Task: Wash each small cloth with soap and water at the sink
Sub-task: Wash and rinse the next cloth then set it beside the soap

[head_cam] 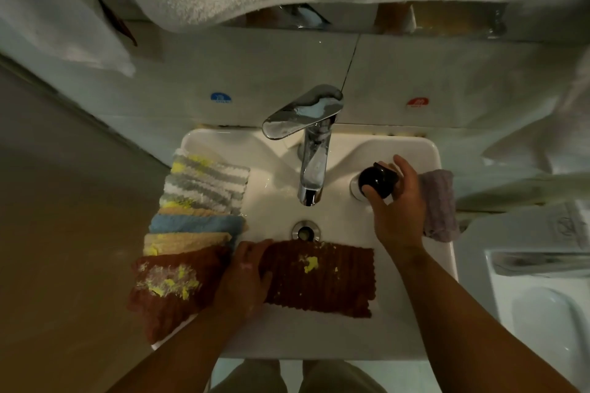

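Brown ribbed cloth (322,281), yellow smear on it, lies flat across the front of the white ceramic sink (415,150). My left grip (244,277) rests on its left edge, fingers flat. My right grip (399,204) curls round the black round soap pump head (375,180) on the right rim. Stacked coloured cloths (201,198) sit on the left rim.

A: What lies in the white square sink (415,313)?
B: A brown ribbed cloth (319,281) with a yellow blob on it. The left hand (245,277) rests flat on its left end.
A: And the right hand (399,214)?
B: Its fingers (400,166) curl round the round black soap pump top (375,180), beside the shiny metal tap (311,150).
A: What is on the left rim?
B: A row of soft striped and coloured cloths (198,198).
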`<state>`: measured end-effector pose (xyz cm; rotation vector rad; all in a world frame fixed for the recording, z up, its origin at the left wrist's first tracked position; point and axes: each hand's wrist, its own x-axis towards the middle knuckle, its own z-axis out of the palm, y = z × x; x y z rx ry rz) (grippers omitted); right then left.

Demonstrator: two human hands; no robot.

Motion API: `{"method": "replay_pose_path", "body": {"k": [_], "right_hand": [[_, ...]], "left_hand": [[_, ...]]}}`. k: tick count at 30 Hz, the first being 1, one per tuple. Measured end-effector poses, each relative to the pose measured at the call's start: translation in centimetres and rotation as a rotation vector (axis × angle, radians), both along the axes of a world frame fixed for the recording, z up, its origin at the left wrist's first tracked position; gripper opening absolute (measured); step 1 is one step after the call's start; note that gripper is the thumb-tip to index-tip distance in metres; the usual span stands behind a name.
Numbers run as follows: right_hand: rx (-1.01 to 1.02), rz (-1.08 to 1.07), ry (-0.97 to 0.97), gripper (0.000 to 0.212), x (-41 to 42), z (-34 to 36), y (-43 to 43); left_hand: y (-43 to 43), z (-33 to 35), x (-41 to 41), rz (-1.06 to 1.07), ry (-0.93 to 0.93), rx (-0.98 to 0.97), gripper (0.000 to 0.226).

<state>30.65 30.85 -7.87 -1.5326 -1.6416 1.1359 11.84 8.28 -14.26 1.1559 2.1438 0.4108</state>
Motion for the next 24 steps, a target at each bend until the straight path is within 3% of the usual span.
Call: {"method": "replay_pose_path", "body": {"k": [3,6,8,11,14,18,24], "right_hand": [[0.03,0.001,0.019,0.07,0.6,0.1,-1.3],[-0.077,-0.071,-0.049,0.048,1.6,-0.1,-5.0],[-0.183,0.045,-0.277,0.04,2.5,-1.4,-8.1],[-0.188,0.419,-0.686,0.068,3.3,-3.2,-10.7],[-0.236,0.502,-0.831,0.069,3.2,-3.4,-10.8],[-0.349,0.541,-0.782,0.019,3.2,-3.2,-10.5],[-0.547,0.445,-0.234,0.012,2.8,-2.1,-9.3]], "left_hand": [[0.5,0.3,0.0,-0.008,-0.004,0.0,0.058],[0.9,0.4,0.2,-0.021,0.026,0.008,0.061],[1.1,0.4,0.3,-0.019,0.037,-0.027,0.064],[1.5,0.1,0.3,-0.021,0.055,-0.065,0.062],[1.6,0.1,0.6,-0.029,0.021,-0.106,0.045],[1.1,0.4,1.2,-0.054,0.061,-0.135,0.023],[0.6,2.3,1.4,0.093,-0.224,-0.061,0.01]]}}
